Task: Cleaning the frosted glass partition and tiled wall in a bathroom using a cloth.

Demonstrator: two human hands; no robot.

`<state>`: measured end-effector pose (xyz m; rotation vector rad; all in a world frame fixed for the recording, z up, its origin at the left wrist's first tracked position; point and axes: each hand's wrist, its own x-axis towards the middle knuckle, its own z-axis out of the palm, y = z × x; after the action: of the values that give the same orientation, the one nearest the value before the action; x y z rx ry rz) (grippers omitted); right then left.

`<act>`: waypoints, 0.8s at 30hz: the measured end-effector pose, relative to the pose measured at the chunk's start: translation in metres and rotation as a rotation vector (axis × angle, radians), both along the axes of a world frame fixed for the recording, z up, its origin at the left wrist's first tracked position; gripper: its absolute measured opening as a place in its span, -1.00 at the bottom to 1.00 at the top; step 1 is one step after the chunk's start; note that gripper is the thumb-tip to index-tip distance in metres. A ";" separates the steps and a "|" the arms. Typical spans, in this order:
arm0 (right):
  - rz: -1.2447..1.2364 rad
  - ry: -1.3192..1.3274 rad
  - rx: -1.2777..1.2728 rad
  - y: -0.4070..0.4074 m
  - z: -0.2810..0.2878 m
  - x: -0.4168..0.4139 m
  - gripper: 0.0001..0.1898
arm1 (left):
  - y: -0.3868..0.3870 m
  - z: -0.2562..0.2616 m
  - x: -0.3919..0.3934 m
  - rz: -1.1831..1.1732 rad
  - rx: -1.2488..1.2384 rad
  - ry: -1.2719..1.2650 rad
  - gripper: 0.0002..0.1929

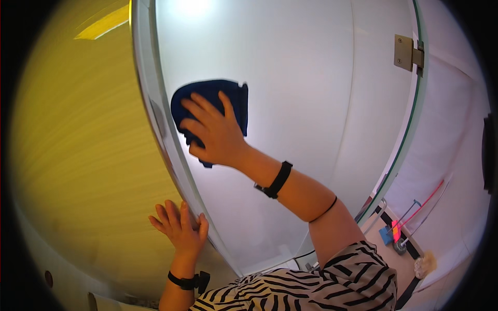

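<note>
My right hand [218,130] presses a folded dark blue cloth [237,105] flat against a smooth pale glass panel [288,89], near its left edge. The fingers are spread over the cloth. Lower down on the left, my left hand [181,227] rests with spread fingers on the yellow surface [97,155] beside the metal edge strip [175,167], holding nothing. Black bands are on both wrists.
A metal hinge [404,52] joins the panel near a green-edged glass pane [404,144] at right. Beyond it, long-handled cleaning tools, one with a blue head [386,235], and a clear plastic bag [425,265] stand by the wall on the floor.
</note>
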<state>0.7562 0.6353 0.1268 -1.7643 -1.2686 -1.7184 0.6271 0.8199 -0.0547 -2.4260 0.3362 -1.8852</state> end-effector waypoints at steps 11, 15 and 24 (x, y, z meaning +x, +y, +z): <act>-0.219 -0.158 0.260 -0.123 0.090 0.037 -0.59 | -0.003 0.000 0.000 0.040 -0.021 -0.021 -0.24; -0.242 -0.216 0.414 -0.115 0.111 0.053 -0.61 | -0.013 0.007 0.003 0.038 -0.030 -0.038 -0.23; -0.051 -0.176 0.077 -0.072 0.119 0.037 -0.59 | -0.010 0.000 0.003 0.126 -0.034 -0.038 -0.26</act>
<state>0.7934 0.5635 0.2460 -1.6457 -1.2189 -1.9605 0.6298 0.8098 -0.0551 -2.3671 0.1467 -1.8962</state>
